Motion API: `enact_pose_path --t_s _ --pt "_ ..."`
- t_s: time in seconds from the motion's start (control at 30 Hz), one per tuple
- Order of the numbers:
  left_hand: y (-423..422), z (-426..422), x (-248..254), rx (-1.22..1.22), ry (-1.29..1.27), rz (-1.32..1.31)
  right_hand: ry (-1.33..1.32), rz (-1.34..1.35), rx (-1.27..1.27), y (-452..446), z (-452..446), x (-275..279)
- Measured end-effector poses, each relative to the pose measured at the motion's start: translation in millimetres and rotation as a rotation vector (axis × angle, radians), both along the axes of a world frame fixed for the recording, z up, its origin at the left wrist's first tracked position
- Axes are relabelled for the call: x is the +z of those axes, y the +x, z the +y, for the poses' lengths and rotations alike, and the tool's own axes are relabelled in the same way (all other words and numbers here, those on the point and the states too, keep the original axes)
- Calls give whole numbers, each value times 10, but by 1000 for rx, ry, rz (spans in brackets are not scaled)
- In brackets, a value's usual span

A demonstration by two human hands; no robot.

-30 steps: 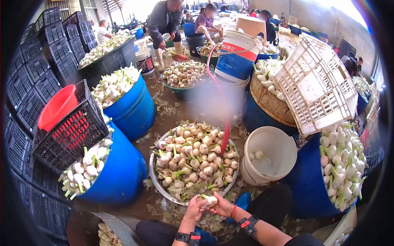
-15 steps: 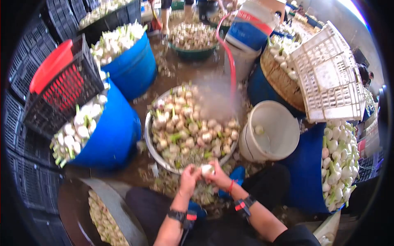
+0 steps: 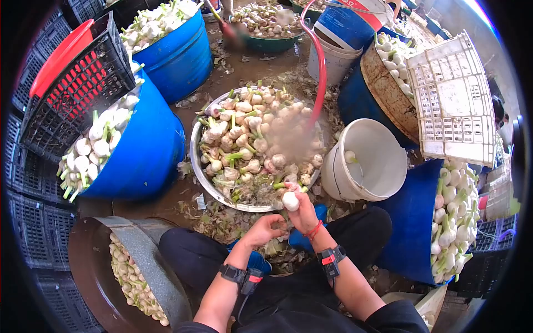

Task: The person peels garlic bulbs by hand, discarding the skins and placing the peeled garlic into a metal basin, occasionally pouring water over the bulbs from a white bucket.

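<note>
A peeled white garlic bulb [image 3: 290, 201] with a short green stem is gripped in my right hand [image 3: 302, 215], just over the near rim of a wide metal basin [image 3: 202, 186]. My left hand [image 3: 266, 229] is a little lower and to the left, apart from the bulb. Its fingers are curved with a gap between them and the thumb, and no object shows there. Heaped in the basin are unpeeled garlic bulbs [image 3: 241, 141] with cut green stems; loose skins lie at the near side. A blurred patch hides part of the heap.
A white bucket [image 3: 363, 161] with one bulb inside stands right of the basin. Blue tubs [image 3: 139, 150] of white garlic flank both sides. A metal pan [image 3: 150, 250] of garlic cloves sits at lower left. A red hose [image 3: 322, 72] hangs behind the basin; skins litter the wet floor.
My hands were together at the bulb; now they are apart. The right hand has lifted the bulb up and right, while the left has let go and opened. The view has shifted slightly.
</note>
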State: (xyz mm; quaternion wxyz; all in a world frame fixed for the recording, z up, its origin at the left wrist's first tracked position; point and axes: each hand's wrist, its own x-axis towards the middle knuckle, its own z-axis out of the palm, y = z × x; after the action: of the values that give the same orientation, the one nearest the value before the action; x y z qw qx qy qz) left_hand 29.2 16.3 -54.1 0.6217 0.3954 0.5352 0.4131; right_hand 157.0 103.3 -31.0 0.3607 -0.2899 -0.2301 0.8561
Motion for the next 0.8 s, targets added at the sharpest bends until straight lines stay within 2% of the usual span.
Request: enact_pose_path --t_s 0.03,0.07,0.1,0.17,0.23,0.27,0.3,0.33,0.4,0.43,0.47,0.5,0.57,0.63,0.67,0.73,0.77,0.8 --pt "-11 -5 29 -73 19 68 -51 -6 -37 4 19 -20" --pt "-11 31 63 114 283 337 -68 -73 -55 7 31 -27" --pt "4 47 183 116 283 338 -67 -72 -54 14 20 -30" --pt "10 112 402 488 58 -48 223 -417 101 40 -9 -41" --pt "-30 110 259 412 16 86 409 -536 49 -9 -77 -56" --pt "-54 109 340 341 20 277 814 -752 133 44 -54 -23" --pt "-38 94 345 333 74 345 836 -798 109 0 -83 111" --pt "-13 86 503 310 62 481 1023 -863 34 -28 -116 131" --pt "19 54 578 313 98 515 929 -917 -47 -61 -166 59" --pt "31 42 490 319 128 573 713 -903 -111 -106 -210 -1" --pt "33 43 505 299 112 670 731 -935 -191 -121 -261 -34" --pt "18 41 461 271 117 698 653 -916 -170 -105 -274 0" --pt "20 35 282 288 92 702 742 -866 -95 -51 -267 -181" --pt "-30 -31 44 168 -17 658 234 -374 -50 -86 -289 158" --pt "-66 -39 -54 70 -83 650 252 -365 -72 -57 -264 217" --pt "4 -94 -143 328 28 487 330 -701 53 2 -209 175" --pt "23 -82 -180 446 43 414 809 -881 -96 16 -176 -204" --pt "53 -83 175 383 -9 384 1174 -1021 27 52 -128 -738"
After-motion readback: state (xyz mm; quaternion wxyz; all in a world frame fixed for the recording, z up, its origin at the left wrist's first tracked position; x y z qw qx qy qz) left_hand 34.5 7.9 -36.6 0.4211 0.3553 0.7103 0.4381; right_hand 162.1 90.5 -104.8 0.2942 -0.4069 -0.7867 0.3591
